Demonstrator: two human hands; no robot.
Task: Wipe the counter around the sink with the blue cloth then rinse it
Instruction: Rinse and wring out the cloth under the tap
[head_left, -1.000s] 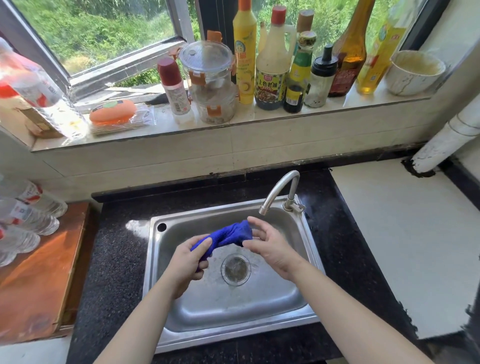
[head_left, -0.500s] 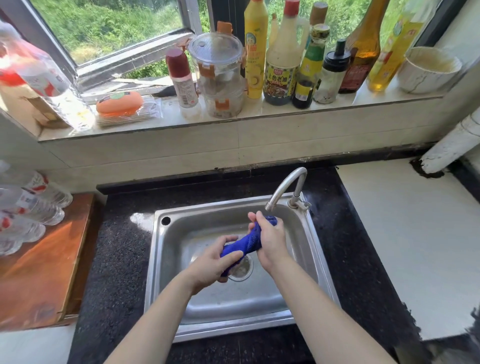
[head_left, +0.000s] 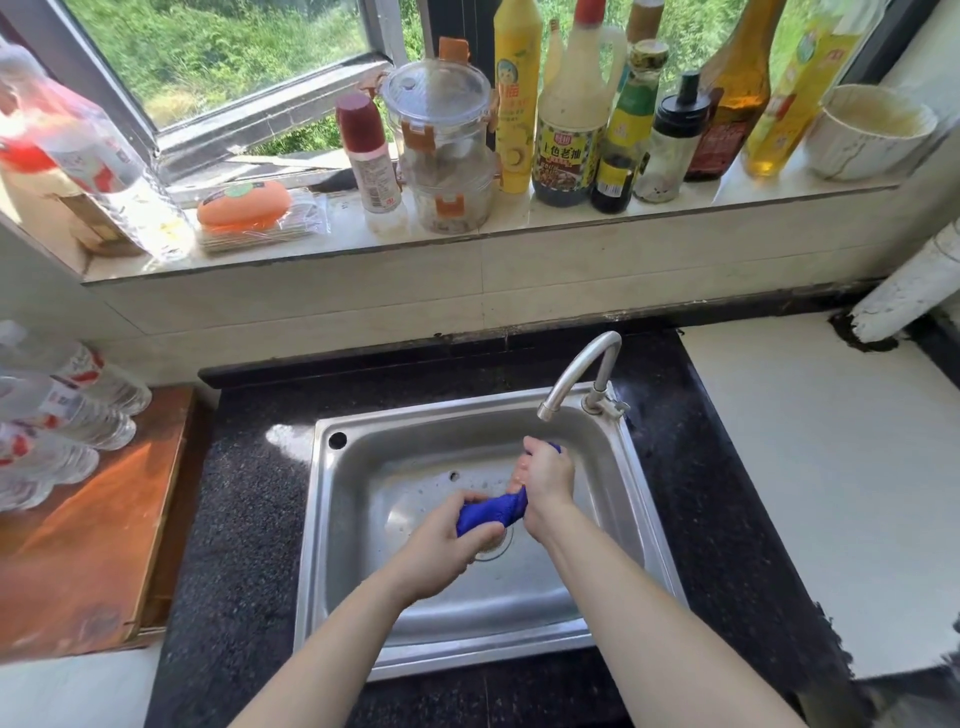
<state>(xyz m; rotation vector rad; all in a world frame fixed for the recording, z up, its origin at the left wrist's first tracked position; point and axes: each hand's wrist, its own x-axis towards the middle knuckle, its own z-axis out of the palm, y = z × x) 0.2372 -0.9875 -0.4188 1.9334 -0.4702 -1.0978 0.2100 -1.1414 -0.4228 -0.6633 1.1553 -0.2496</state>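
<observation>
Head view: the blue cloth (head_left: 492, 512) is twisted into a short rope over the basin of the steel sink (head_left: 323, 525), just above the drain (head_left: 500, 546). The left hand (head_left: 441, 545) has its grip closed round the cloth's near end. The right hand (head_left: 546, 479), at about 1 o'clock from the left, has its grip closed round the far end, and a scrap of blue pokes out past its knuckles. The faucet (head_left: 577, 370) spout sits at 12 o'clock of the right hand. I can see no stream falling from it.

This looks like wringing, near the end of the rinse. To do it well, turn the two fists in opposite directions and keep the rope short between them. Hold it low over the basin so the drips fall in the sink and not on the dark surface (head_left: 236, 519) that has just been wiped. Then shift the hands along and twist again, because the ends buried inside the fists hold water.

A second ago the cloth lay nearly level and looser between the hands, and the right hand only touched its end with straighter fingers. Half a second ago the right hand had already closed on it. Since then the cloth slopes more steeply from 7 to 1 o'clock, and less blue shows between the fists.
</observation>
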